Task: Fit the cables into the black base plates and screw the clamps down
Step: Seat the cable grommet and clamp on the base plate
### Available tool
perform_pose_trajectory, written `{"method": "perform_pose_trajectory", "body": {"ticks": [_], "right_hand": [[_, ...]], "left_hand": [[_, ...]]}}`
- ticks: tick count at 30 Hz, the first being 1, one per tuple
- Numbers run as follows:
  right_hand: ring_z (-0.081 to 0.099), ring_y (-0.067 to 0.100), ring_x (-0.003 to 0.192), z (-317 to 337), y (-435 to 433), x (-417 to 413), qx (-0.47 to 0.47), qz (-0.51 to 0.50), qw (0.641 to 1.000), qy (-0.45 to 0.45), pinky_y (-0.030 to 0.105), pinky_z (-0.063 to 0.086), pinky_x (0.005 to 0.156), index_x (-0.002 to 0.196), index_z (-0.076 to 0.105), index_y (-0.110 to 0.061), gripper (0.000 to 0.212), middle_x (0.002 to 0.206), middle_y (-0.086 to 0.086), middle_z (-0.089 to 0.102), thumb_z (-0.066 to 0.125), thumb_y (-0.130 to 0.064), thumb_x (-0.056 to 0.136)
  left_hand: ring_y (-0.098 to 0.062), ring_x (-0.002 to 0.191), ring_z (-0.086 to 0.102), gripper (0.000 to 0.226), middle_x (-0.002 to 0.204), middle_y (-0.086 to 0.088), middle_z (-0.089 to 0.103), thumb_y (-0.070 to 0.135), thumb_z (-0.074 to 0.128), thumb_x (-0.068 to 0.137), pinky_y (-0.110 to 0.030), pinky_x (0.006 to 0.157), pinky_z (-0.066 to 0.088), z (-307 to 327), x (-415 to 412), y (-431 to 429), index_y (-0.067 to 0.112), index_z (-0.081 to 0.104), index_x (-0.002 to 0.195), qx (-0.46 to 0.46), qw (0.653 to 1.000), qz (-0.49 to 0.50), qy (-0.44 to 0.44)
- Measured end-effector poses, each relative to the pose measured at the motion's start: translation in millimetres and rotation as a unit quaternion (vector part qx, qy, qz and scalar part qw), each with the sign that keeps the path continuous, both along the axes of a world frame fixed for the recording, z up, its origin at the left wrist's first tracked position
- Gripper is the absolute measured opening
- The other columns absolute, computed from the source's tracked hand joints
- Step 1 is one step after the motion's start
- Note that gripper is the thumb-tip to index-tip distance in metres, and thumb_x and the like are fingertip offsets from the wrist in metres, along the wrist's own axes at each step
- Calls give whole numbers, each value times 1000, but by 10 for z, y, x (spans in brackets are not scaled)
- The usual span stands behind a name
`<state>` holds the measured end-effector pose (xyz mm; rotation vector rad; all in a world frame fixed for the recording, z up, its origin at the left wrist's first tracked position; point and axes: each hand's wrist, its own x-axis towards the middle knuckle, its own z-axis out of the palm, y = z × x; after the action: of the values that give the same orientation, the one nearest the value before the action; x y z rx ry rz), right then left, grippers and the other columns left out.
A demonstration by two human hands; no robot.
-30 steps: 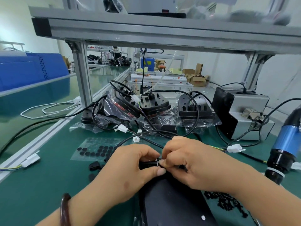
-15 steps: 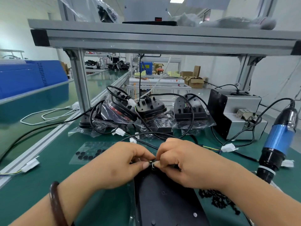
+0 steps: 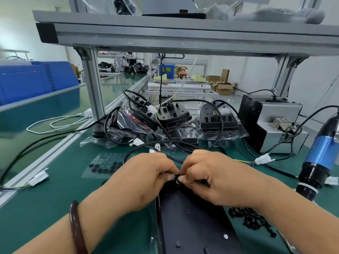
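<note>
Both hands pinch a small black part at the far end of the plate.

A black plate (image 3: 192, 217) lies between the two wrists. The left hand (image 3: 143, 182) and right hand (image 3: 216, 178) meet fingertip to fingertip over its far end, fingers curled, thumbs and forefingers nipping a small black part (image 3: 177, 178); whether it is a clamp or a cable end I cannot tell. Loose screws (image 3: 251, 219) lie just right of the right wrist, with a blue screwdriver (image 3: 319, 158) further right. A sheet of pads (image 3: 104, 166) lies left of the left hand. A black cable (image 3: 139, 146) arcs just beyond the knuckles, and bagged plates (image 3: 174, 121) sit further beyond.
</note>
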<state>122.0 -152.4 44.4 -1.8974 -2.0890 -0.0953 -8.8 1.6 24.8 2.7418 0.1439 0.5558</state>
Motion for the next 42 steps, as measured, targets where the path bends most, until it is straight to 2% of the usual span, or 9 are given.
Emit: {"method": "perform_pose_trajectory", "body": {"ticks": [4, 7, 11, 16, 19, 28, 32, 38, 42], "right_hand": [[56, 22, 80, -12, 11, 6, 12, 6, 1000, -3, 25, 42, 75, 74, 70, -7, 21, 85, 3, 66, 62, -16, 92], [56, 20, 80, -24, 15, 31, 21, 10, 1000, -4, 21, 42, 75, 75, 70, -8, 20, 86, 1, 67, 63, -16, 92], [57, 11, 83, -45, 15, 56, 24, 2, 1000, 1, 11, 38, 76, 82, 75, -12, 14, 90, -4, 67, 65, -17, 90], [66, 2, 90, -15, -20, 121, 38, -27, 989, 143, 20, 52, 83, 96, 78, -15, 20, 96, -8, 73, 67, -4, 83], [66, 1, 91, -4, -11, 134, 33, -38, 986, 156, 24, 53, 84, 97, 78, -14, 21, 97, -7, 73, 66, -3, 84], [64, 3, 96, 80, -30, 72, -17, -76, 990, 115, 26, 50, 89, 102, 76, -15, 21, 103, -6, 73, 64, -8, 87], [62, 4, 102, 36, -193, 16, 40, -126, 986, 102, 19, 45, 93, 111, 73, -14, 24, 110, -4, 70, 64, -13, 89], [56, 3, 61, -70, -868, 231, 235, -355, 890, 163, 17, 43, 58, 74, 74, -17, 22, 65, -11, 67, 65, -30, 87], [57, 6, 66, -110, -1327, 650, 422, -491, 717, 258, 25, 39, 60, 69, 67, -27, 15, 66, -18, 65, 68, -32, 84]], "left_hand": [[4, 84, 54, 20, 83, 22, 59, 29, 60, 86, -13, 77, 42, -27, -52, 36, 36, 70, 102, -48, 998, -22, 23], [3, 85, 56, 26, 85, 21, 61, 48, 64, 78, -21, 78, 47, -92, -75, 19, 40, 68, 102, -59, 998, -25, 0], [-1, 82, 59, 25, 83, 19, 63, 45, 74, 75, -33, 77, 51, -155, -33, -21, 48, 66, 99, -95, 994, 3, -53], [0, 82, 59, 31, 83, 19, 64, 46, 75, 74, -33, 77, 51, -164, -27, -7, 55, 60, 101, -108, 993, 0, -51], [-1, 81, 60, 29, 82, 19, 65, 43, 76, 74, -32, 77, 50, -167, -17, -8, 55, 61, 95, -118, 992, -1, -53], [4, 77, 59, 28, 81, 28, 63, 37, 81, 71, -16, 71, 46, -180, 6, -1, 59, 65, 69, -146, 988, 8, -54], [7, 76, 60, 20, 78, 29, 65, 34, 81, 70, -10, 68, 42, -176, 1, -9, 50, 69, 71, -155, 986, 20, -50], [8, 72, 58, 13, 75, 19, 67, 35, 80, 70, -6, 59, 38, -143, -24, -20, 42, 74, 79, -148, 988, 33, -39], [7, 73, 59, 11, 78, 18, 69, 37, 80, 70, -9, 59, 40, -138, -28, -30, 42, 73, 78, -151, 987, 40, -35]]}}
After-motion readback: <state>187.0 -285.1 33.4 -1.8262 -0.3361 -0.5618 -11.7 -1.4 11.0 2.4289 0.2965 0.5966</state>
